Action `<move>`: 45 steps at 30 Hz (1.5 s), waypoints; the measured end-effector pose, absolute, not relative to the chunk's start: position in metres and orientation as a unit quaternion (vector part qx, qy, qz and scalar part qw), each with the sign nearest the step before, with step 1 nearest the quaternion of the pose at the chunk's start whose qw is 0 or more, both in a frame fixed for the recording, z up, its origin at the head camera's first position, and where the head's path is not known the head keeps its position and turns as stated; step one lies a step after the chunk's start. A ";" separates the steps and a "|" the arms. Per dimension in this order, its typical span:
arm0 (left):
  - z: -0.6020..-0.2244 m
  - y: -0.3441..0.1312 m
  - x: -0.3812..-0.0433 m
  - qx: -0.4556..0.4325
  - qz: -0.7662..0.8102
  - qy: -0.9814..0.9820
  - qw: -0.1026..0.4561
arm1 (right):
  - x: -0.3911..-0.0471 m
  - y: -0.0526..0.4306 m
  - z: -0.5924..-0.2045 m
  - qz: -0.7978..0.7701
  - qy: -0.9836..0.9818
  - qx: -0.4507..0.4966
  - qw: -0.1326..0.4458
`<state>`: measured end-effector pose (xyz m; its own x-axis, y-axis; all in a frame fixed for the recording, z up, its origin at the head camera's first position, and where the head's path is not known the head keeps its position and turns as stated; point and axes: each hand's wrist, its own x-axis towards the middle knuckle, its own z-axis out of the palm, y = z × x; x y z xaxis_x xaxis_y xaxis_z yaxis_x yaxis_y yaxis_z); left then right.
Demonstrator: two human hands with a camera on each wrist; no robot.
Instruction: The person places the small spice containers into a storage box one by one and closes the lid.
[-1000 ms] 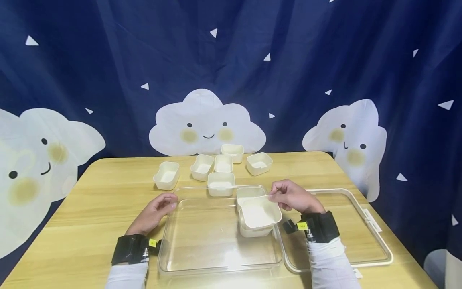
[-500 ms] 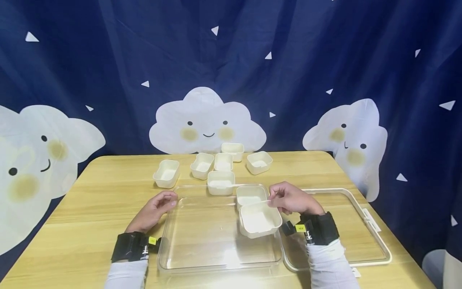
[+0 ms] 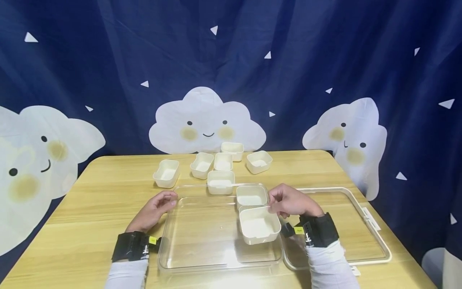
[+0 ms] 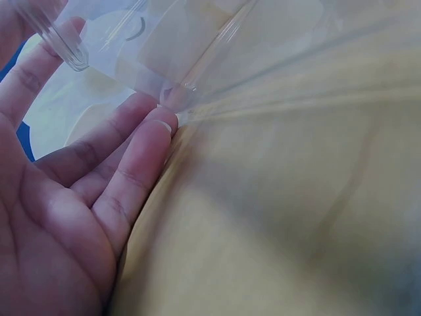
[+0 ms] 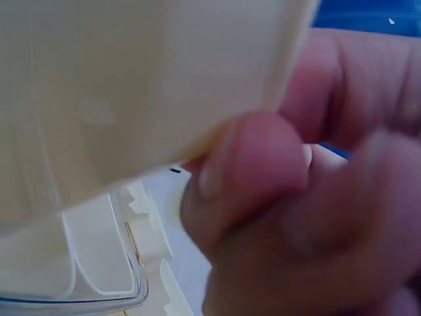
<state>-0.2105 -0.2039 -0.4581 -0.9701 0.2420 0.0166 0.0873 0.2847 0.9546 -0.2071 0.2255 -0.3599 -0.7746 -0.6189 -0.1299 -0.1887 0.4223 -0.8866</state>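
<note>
In the head view my right hand [image 3: 294, 200] pinches the far right corner of a small cream storage bin [image 3: 259, 224], inside the right part of a clear plastic box [image 3: 202, 265]. The right wrist view shows the thumb [image 5: 256, 158] against that bin's wall. Just behind it, another cream bin [image 3: 251, 196] sits in the box's far right corner. My left hand [image 3: 153, 210] touches the box's far left corner, its fingers [image 4: 135, 168] fairly straight against the outside wall. Whether the held bin touches the box floor, I cannot tell.
Several more cream bins, among them one at the left [image 3: 167, 174] and one at the right [image 3: 259, 161], stand behind the box on the wooden table [image 3: 72, 233]. A clear lid [image 3: 375, 237] with a white rim lies to the right, partly under my right forearm.
My right hand has brought the held bin down and toward me, leveling it in front of the corner bin. The left hand stays at the box's corner.
</note>
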 end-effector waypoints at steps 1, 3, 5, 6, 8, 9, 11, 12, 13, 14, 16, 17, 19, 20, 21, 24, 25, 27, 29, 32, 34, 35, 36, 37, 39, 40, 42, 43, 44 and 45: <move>-0.458 -0.204 -0.210 0.103 0.590 0.798 0.066 | -0.206 0.226 -0.360 -0.474 0.813 -0.253 0.226; -0.458 -0.204 -0.210 0.103 0.591 0.798 0.067 | -0.205 0.226 -0.361 -0.471 0.811 -0.261 0.229; -0.458 -0.204 -0.210 0.104 0.589 0.798 0.067 | -0.203 0.226 -0.361 -0.468 0.809 -0.270 0.233; -0.458 -0.204 -0.210 0.105 0.589 0.799 0.066 | -0.203 0.226 -0.361 -0.467 0.808 -0.274 0.234; -0.458 -0.204 -0.210 0.104 0.586 0.800 0.068 | -0.201 0.226 -0.361 -0.466 0.805 -0.278 0.239; -0.459 -0.204 -0.211 0.103 0.586 0.801 0.068 | -0.200 0.226 -0.361 -0.464 0.805 -0.279 0.241; -0.459 -0.205 -0.211 0.099 0.584 0.802 0.070 | -0.198 0.226 -0.360 -0.458 0.808 -0.278 0.245; -0.459 -0.205 -0.211 0.099 0.582 0.804 0.070 | -0.197 0.227 -0.359 -0.455 0.809 -0.277 0.247; -0.459 -0.205 -0.211 0.099 0.582 0.804 0.071 | -0.196 0.227 -0.358 -0.453 0.810 -0.276 0.249; -0.459 -0.205 -0.211 0.099 0.582 0.804 0.070 | -0.195 0.228 -0.358 -0.451 0.811 -0.276 0.251; -0.459 -0.206 -0.211 0.103 0.584 0.802 0.068 | -0.194 0.229 -0.358 -0.446 0.813 -0.278 0.251; -0.459 -0.206 -0.211 0.106 0.585 0.801 0.067 | -0.194 0.229 -0.358 -0.443 0.814 -0.280 0.250; -0.458 -0.206 -0.210 0.111 0.590 0.797 0.067 | -0.194 0.229 -0.358 -0.440 0.815 -0.282 0.251; -0.458 -0.206 -0.210 0.113 0.592 0.796 0.066 | -0.194 0.229 -0.358 -0.439 0.815 -0.283 0.251; -0.458 -0.206 -0.210 0.114 0.593 0.795 0.066 | -0.194 0.229 -0.358 -0.438 0.815 -0.285 0.250; -0.459 -0.206 -0.210 0.115 0.595 0.792 0.067 | -0.194 0.228 -0.359 -0.436 0.814 -0.291 0.251; -0.459 -0.206 -0.210 0.114 0.595 0.793 0.067 | -0.194 0.228 -0.359 -0.435 0.814 -0.292 0.251; -0.459 -0.205 -0.210 0.112 0.596 0.793 0.067 | -0.194 0.228 -0.359 -0.433 0.814 -0.295 0.251; -0.459 -0.205 -0.210 0.110 0.596 0.793 0.067 | -0.193 0.228 -0.359 -0.431 0.815 -0.296 0.250; -0.459 -0.204 -0.210 0.110 0.597 0.792 0.068 | -0.193 0.228 -0.359 -0.431 0.816 -0.290 0.254; -0.459 -0.204 -0.210 0.109 0.596 0.793 0.067 | -0.192 0.228 -0.359 -0.430 0.818 -0.286 0.255; -0.459 -0.204 -0.210 0.109 0.595 0.793 0.067 | -0.192 0.228 -0.359 -0.429 0.819 -0.285 0.255; -0.459 -0.204 -0.210 0.109 0.594 0.794 0.068 | -0.192 0.228 -0.359 -0.428 0.819 -0.284 0.255; -0.460 -0.204 -0.210 0.109 0.593 0.795 0.067 | -0.191 0.228 -0.359 -0.425 0.822 -0.283 0.253; -0.461 -0.205 -0.211 0.110 0.591 0.797 0.067 | -0.191 0.228 -0.358 -0.417 0.829 -0.277 0.249; -0.461 -0.205 -0.212 0.110 0.590 0.797 0.067 | -0.190 0.227 -0.357 -0.414 0.832 -0.275 0.248; -0.462 -0.205 -0.212 0.114 0.591 0.796 0.067 | -0.190 0.227 -0.356 -0.401 0.840 -0.271 0.246; -0.462 -0.206 -0.213 0.116 0.593 0.794 0.067 | -0.190 0.227 -0.356 -0.391 0.845 -0.271 0.243; -0.462 -0.206 -0.213 0.117 0.595 0.793 0.067 | -0.190 0.227 -0.356 -0.384 0.849 -0.273 0.240; -0.462 -0.206 -0.213 0.119 0.595 0.792 0.066 | -0.190 0.227 -0.356 -0.376 0.851 -0.277 0.239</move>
